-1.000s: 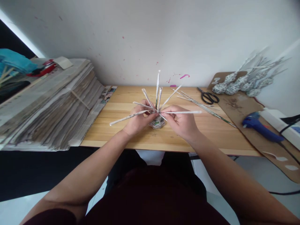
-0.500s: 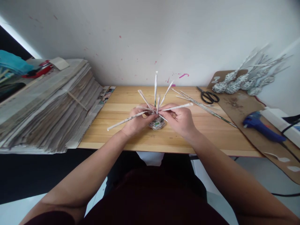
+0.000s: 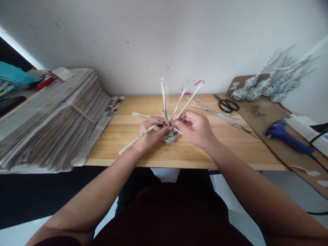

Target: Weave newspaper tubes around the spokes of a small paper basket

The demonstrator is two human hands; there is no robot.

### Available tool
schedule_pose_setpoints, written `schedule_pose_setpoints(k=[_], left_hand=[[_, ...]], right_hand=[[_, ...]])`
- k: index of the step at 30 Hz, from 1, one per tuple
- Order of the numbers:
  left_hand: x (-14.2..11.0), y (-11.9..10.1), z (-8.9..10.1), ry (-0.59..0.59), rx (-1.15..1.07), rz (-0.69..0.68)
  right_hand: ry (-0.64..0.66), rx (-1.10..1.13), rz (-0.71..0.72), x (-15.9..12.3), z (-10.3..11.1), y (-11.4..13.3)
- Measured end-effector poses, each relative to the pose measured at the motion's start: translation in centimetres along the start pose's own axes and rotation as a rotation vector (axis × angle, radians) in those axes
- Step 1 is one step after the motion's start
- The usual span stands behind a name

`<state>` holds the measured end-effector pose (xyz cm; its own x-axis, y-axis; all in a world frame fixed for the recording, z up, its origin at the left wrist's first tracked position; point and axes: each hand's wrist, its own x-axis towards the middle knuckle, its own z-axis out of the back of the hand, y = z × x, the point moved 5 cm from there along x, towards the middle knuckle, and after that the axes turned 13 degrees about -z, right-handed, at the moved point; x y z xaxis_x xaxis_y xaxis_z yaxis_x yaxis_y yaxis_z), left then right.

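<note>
A small woven piece of rolled newspaper [image 3: 170,137] stands near the front middle of the table, with several long paper tubes fanning out from its top. My left hand [image 3: 152,133] is closed around its left side, thumb pressed at the upper rim. On the other side, my right hand [image 3: 196,129] pinches a paper tube [image 3: 178,131] close to where it meets the weave. One upright tube [image 3: 164,94] leans up between the hands toward the wall. The fingertips partly hide the upper part of the weave.
Loose thin paper tubes [image 3: 222,118] and black scissors [image 3: 227,104] lie at the right. Beyond them are finished woven pieces [image 3: 252,90], a cardboard sheet [image 3: 258,118], a blue glue gun [image 3: 288,138] and a white power strip [image 3: 307,130]. A tall newspaper stack [image 3: 64,123] fills the left.
The woven piece has been turned, so its tubes have swung leftward. The tube that pointed right by my right hand now points up and back.
</note>
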<state>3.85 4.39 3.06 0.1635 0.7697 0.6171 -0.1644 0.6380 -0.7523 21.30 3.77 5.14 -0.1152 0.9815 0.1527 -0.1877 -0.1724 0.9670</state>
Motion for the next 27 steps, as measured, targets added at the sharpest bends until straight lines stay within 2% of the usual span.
schedule_pose_setpoints(k=[4,10,18,23,27], left_hand=[[0.1,-0.3,0.0,0.014,0.035,-0.03],[0.2,-0.7,0.4,0.038,0.068,-0.103],[0.1,-1.0,0.0,0.025,0.14,-0.058],[0.0,-0.6,0.1,-0.013,0.05,-0.024],[0.2,0.1,0.9,-0.006,-0.034,0.0]], right_hand=[[-0.046,0.012,-0.026,-0.4,0.0,0.0],[-0.095,-0.194,0.085,-1.0,0.1,1.2],[-0.091,-0.297,0.13,-0.5,-0.1,2.2],[-0.011,-0.281,0.132,-0.9,-0.2,2.9],[0.06,-0.193,0.053,-1.4,0.3,2.5]])
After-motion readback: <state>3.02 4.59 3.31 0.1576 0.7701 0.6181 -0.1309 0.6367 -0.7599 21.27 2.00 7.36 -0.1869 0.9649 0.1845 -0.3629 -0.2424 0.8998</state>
